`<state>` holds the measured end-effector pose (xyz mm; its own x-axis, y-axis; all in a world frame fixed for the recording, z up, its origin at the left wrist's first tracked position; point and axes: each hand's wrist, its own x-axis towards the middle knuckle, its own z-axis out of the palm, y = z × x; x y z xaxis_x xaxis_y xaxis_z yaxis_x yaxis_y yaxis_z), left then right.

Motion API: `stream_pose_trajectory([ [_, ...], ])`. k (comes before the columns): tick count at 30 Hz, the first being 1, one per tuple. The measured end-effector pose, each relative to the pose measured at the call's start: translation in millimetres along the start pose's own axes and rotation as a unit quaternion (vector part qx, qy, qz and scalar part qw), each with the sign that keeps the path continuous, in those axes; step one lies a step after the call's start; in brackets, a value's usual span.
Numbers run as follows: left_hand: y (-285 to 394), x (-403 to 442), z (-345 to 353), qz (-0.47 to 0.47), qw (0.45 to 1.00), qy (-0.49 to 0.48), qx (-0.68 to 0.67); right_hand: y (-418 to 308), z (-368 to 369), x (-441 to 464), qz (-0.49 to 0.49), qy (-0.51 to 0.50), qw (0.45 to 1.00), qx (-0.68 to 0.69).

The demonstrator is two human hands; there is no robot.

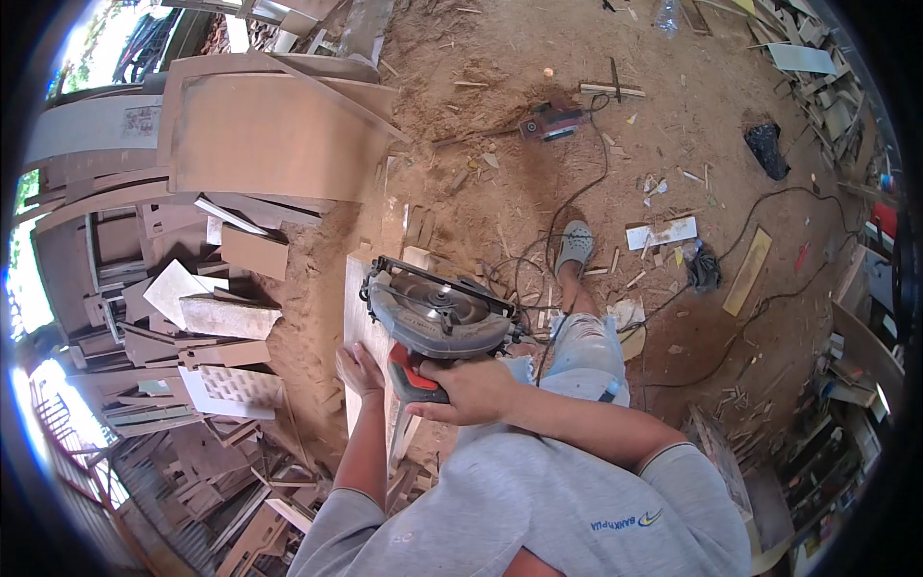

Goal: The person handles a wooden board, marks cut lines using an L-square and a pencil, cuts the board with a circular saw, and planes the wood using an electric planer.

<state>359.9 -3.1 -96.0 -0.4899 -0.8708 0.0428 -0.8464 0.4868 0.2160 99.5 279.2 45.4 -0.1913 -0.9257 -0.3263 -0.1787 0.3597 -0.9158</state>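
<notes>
My right hand [471,389] is wrapped round the red and black handle of a circular saw [437,317]. The saw's round blade and grey guard show in front of me, over the far part of a pale wooden plank [356,298]. Whether the blade touches the wood, I cannot tell. On the plank's near part, close to its left edge, my left hand [361,370] lies with fingers stretched out, just left of the saw handle. Part of the plank is hidden beneath the saw and my forearm.
Stacked boards [279,135] and wood offcuts [231,317] crowd the left side. A red power tool [553,123] lies on the dirt floor ahead, its black cable [601,173] running near my shoe [575,245]. Black plastic bags [766,151] and scraps are strewn at right.
</notes>
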Motion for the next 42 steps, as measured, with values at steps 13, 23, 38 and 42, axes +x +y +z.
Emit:
stream_pose_trajectory([
  [13, -9, -1, 3, -0.007, 1.0, -0.009, 0.011, 2, -2, 1, -0.001, -0.01, 1.0, 0.006],
  [23, -5, -1, 1, -0.006, 1.0, -0.018, 0.007, -2, -8, 1, -0.005, -0.011, 1.0, 0.012],
  [38, -7, -1, 2, -0.008, 1.0, -0.02, 0.022, -4, -11, 5, 0.006, -0.046, 0.999, 0.028],
  [42, -2, -1, 0, -0.013, 0.999, -0.024, 0.029, -3, -9, 6, 0.004, -0.045, 0.999, 0.03],
])
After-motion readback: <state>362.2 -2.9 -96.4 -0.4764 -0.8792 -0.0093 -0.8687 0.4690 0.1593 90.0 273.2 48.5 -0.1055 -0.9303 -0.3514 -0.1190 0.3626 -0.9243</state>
